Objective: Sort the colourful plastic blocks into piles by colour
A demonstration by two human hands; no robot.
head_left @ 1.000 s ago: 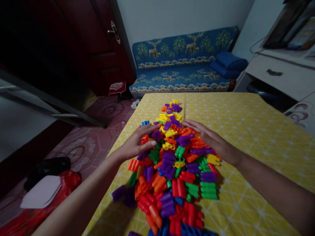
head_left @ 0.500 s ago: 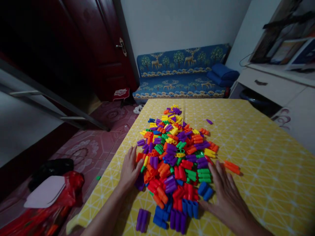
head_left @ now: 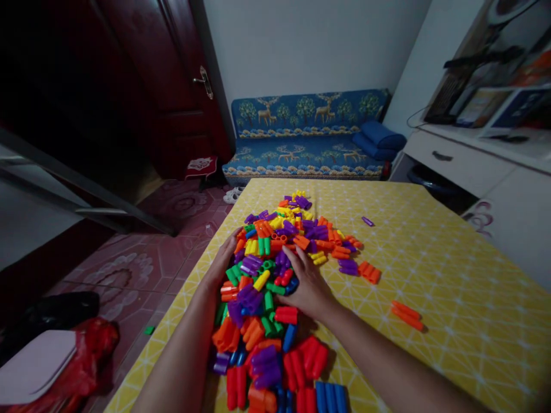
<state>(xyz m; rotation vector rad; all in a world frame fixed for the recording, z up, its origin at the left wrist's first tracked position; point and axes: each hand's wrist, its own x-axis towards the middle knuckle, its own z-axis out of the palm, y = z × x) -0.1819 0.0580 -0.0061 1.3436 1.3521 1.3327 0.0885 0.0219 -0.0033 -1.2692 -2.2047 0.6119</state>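
Observation:
A heap of coloured plastic building blocks [head_left: 249, 298], shaped like joined tubes in red, orange, yellow, green, blue and purple, lies along the left part of the table. Against its left side rests my left hand [head_left: 221, 258], fingers stretched forward and their tips partly hidden by blocks. My right hand [head_left: 310, 287] reaches into the heap from the right, its fingers spread and touching purple and red pieces. Neither hand is closed round a block. A blue block [head_left: 331, 397] sits at the near edge of the heap.
The table wears a yellow patterned cloth [head_left: 465, 287]. Away from the heap lie an orange block [head_left: 407, 315] and a small purple one [head_left: 367, 221]. Behind stands a blue sofa [head_left: 301, 155]; a white cabinet [head_left: 465, 166] is at the right. A red bag [head_left: 97, 350] lies on the floor.
My right hand has moved left and forward into the heap, pushing blocks together toward the left. My left hand has slid slightly forward along the heap's side. The view has shifted a little.

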